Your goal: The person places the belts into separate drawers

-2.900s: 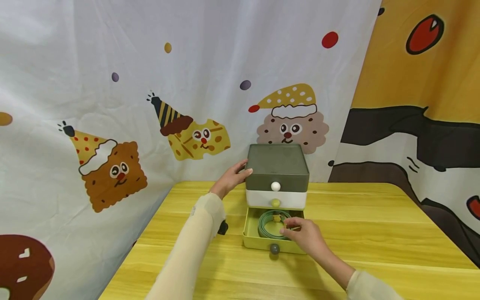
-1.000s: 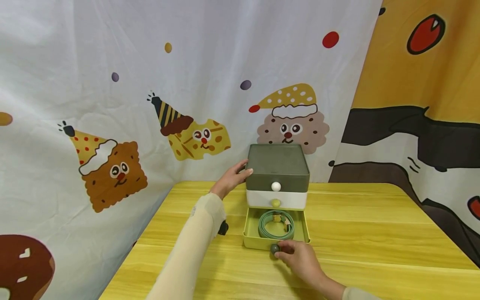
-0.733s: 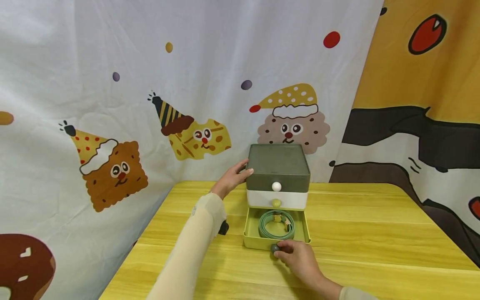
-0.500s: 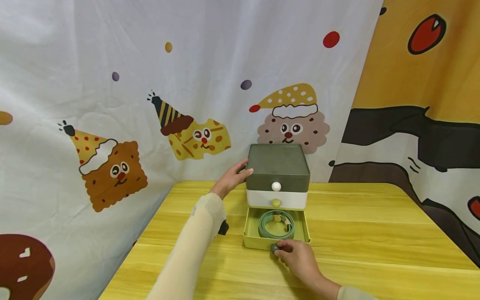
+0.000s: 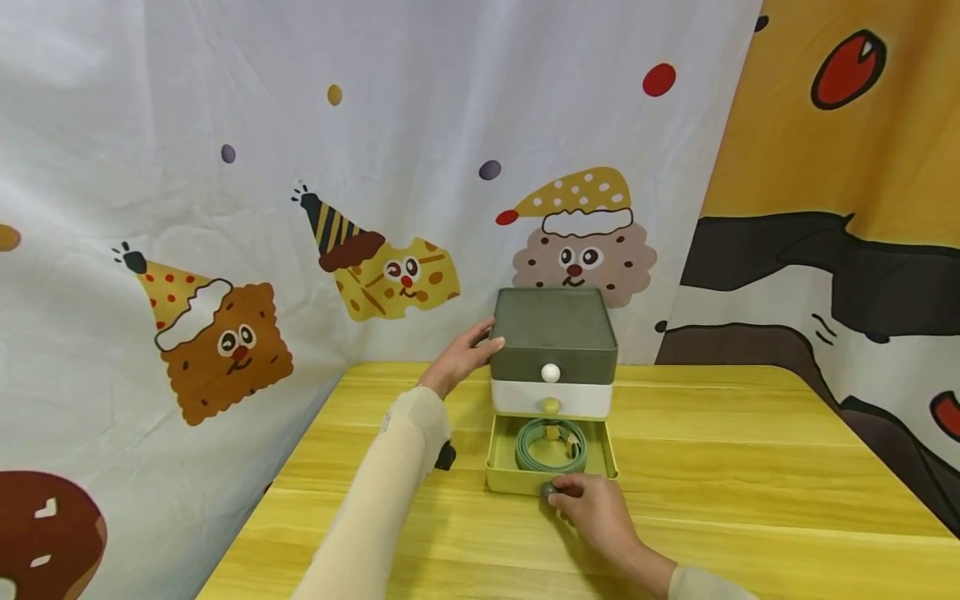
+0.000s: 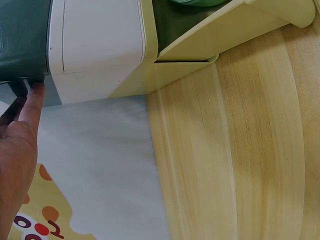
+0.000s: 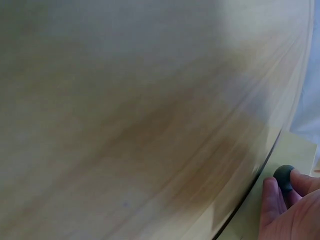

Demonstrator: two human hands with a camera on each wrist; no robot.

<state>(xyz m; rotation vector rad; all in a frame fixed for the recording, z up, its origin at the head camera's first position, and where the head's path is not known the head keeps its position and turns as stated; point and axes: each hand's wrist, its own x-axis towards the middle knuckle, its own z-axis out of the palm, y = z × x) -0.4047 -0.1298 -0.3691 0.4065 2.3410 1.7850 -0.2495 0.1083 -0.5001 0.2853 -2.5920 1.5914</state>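
A small three-tier drawer box [image 5: 555, 321], dark green above white above yellow-green, stands on the table. Its bottom drawer [image 5: 517, 482] is pulled out, and in it lies a coiled green belt [image 5: 525, 454] with a gold-coloured buckle. My right hand [image 5: 603, 515] pinches that drawer's dark round knob [image 7: 283, 176] between thumb and fingers. Against the left side of the top tier rests my left hand [image 5: 461, 358], its fingers extended. The left wrist view shows those fingertips touching the dark tier [image 6: 22, 40] and only an edge of the coil.
The wooden table [image 5: 735, 467] carries the box near its back edge, close to a printed curtain [image 5: 420, 125]. A white knob [image 5: 551, 372] and a yellow-green knob [image 5: 551, 405] mark the upper two drawers. Something black [image 5: 446, 456] shows beside the left sleeve.
My right hand has gone from the coiled belt to the drawer's knob. Between half a second ago and now, the bottom drawer has slid slightly inward. My left hand has stayed in place.
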